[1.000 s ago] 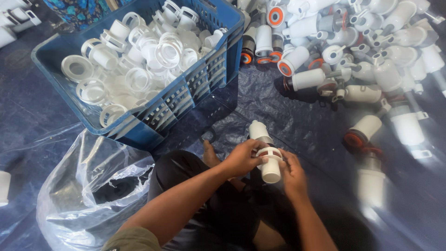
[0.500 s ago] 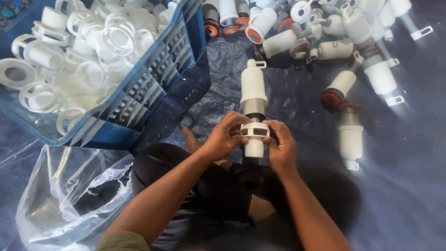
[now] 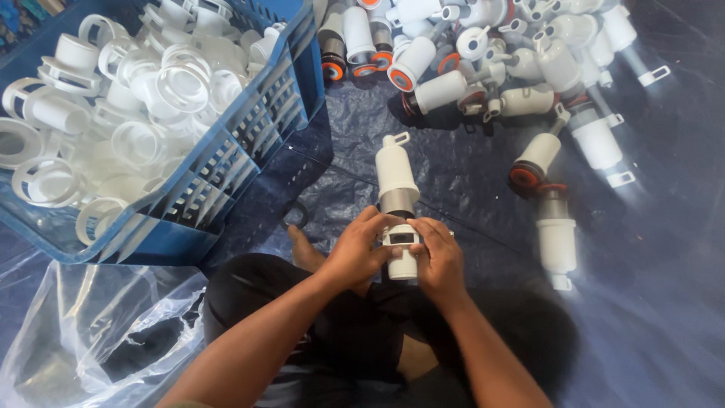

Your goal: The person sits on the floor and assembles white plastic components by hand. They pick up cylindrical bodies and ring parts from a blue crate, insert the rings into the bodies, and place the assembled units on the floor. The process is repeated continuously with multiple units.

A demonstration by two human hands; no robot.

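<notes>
both hands [image 3: 400, 253] are now sitting lower on the white valve assembly [image 3: 396, 208], gripping its ring end near the lap. its long white body is pointing away and more exposed than a second ago, when the hands were covering most of it.

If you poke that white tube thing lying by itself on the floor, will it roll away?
Probably a little. The lone white tube is round and lies on its side on smooth dark plastic sheeting, so it could roll. Its small side tab might stop it soon. It looks like hard plastic, so likely stiff and fairly light.
</notes>
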